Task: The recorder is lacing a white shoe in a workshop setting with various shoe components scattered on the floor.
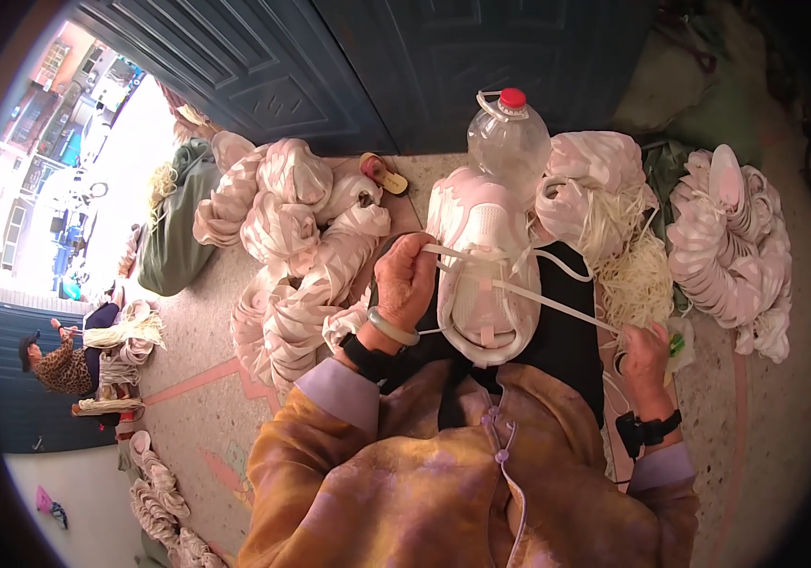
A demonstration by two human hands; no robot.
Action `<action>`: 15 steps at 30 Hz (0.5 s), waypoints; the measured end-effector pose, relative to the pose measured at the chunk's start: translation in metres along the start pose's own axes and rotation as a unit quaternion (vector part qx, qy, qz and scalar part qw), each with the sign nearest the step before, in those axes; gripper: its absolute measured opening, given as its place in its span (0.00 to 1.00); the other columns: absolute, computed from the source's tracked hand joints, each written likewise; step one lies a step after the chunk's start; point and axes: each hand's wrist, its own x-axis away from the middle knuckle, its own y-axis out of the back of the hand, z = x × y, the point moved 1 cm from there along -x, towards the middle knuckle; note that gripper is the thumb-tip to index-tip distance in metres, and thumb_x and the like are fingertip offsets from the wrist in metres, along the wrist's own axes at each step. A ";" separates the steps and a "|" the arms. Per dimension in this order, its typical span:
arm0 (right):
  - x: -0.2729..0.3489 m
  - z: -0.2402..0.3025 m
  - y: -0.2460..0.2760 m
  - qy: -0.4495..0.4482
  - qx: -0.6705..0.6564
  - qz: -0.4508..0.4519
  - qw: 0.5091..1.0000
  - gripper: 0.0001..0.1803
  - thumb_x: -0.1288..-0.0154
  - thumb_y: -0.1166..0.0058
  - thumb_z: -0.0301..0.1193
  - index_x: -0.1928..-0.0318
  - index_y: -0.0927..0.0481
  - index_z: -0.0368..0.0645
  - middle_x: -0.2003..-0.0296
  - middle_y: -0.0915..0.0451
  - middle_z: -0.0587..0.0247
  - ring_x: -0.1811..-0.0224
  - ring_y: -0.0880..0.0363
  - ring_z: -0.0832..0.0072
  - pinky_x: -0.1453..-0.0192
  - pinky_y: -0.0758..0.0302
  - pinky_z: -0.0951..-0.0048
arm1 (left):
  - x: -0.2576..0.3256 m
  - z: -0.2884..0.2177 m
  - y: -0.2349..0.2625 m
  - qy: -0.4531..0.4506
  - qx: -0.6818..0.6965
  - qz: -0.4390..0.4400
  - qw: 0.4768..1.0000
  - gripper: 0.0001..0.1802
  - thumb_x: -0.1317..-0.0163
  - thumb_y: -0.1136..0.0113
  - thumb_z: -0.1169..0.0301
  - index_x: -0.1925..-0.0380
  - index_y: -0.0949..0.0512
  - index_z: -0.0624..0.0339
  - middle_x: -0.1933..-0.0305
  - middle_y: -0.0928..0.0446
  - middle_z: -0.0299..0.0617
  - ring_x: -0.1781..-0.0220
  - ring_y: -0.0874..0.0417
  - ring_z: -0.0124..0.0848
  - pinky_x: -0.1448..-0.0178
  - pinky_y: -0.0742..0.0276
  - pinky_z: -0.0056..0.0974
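Note:
A pale pink and white sneaker (484, 220) rests on my lap, its toe pointing away from me and its collar opening nearest my body. White shoelace (557, 304) runs through its upper eyelets. My left hand (404, 279) is closed around a piece of the lace just left of the tongue. Out to the right, my right hand (647, 364) pinches the other stretch, drawn taut across from the shoe. A loose loop of lace curves off the shoe's right side. The fingertips of my right hand are partly hard to make out.
Heaped shoe uppers (301, 246) lie left on the floor, with more stacks (732, 251) at right. A bundle of loose laces (634, 289) hangs beside my right knee. Beyond the shoe stands a clear bottle (508, 137) before dark doors (481, 57). Another person (70, 364) sits far left.

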 end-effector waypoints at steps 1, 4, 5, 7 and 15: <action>0.008 -0.011 -0.004 -0.016 0.011 -0.007 1.000 0.05 0.39 0.56 0.23 0.63 0.26 0.39 0.73 0.24 0.57 0.67 0.25 0.60 0.43 0.36 0.53 | 0.004 0.001 -0.002 0.024 0.036 0.009 0.999 0.06 0.41 0.48 0.80 0.65 0.24 0.64 0.73 0.26 0.34 0.71 0.29 0.20 0.66 0.32 0.25; 0.038 -0.052 -0.013 -0.035 0.076 -0.028 0.996 0.05 0.38 0.56 0.24 0.66 0.26 0.39 0.74 0.24 0.56 0.68 0.25 0.59 0.47 0.33 0.56 | 0.014 -0.001 -0.006 -0.009 0.001 0.060 0.998 0.05 0.41 0.48 0.81 0.65 0.25 0.66 0.72 0.27 0.34 0.70 0.29 0.20 0.66 0.32 0.25; 0.051 -0.068 -0.014 -0.036 0.130 -0.046 0.990 0.05 0.37 0.57 0.24 0.67 0.27 0.40 0.75 0.25 0.55 0.69 0.25 0.58 0.52 0.30 0.58 | 0.017 -0.008 -0.008 -0.016 -0.026 0.077 0.997 0.06 0.43 0.47 0.81 0.65 0.24 0.65 0.72 0.27 0.36 0.71 0.28 0.21 0.66 0.31 0.26; 0.083 -0.103 -0.014 -0.099 0.121 -0.004 0.988 0.05 0.37 0.56 0.25 0.69 0.28 0.40 0.77 0.26 0.54 0.71 0.25 0.56 0.58 0.30 0.58 | 0.019 -0.026 -0.009 -0.013 -0.044 0.100 0.994 0.08 0.49 0.45 0.80 0.67 0.25 0.64 0.72 0.26 0.45 0.72 0.22 0.37 0.66 0.26 0.35; 0.049 -0.071 -0.036 -0.191 -0.027 0.144 0.971 0.03 0.41 0.53 0.23 0.68 0.28 0.35 0.78 0.28 0.46 0.71 0.26 0.49 0.68 0.30 0.60 | 0.023 -0.025 -0.006 -0.013 -0.087 0.111 0.990 0.15 0.49 0.41 0.75 0.59 0.26 0.61 0.71 0.29 0.40 0.74 0.29 0.29 0.65 0.26 0.31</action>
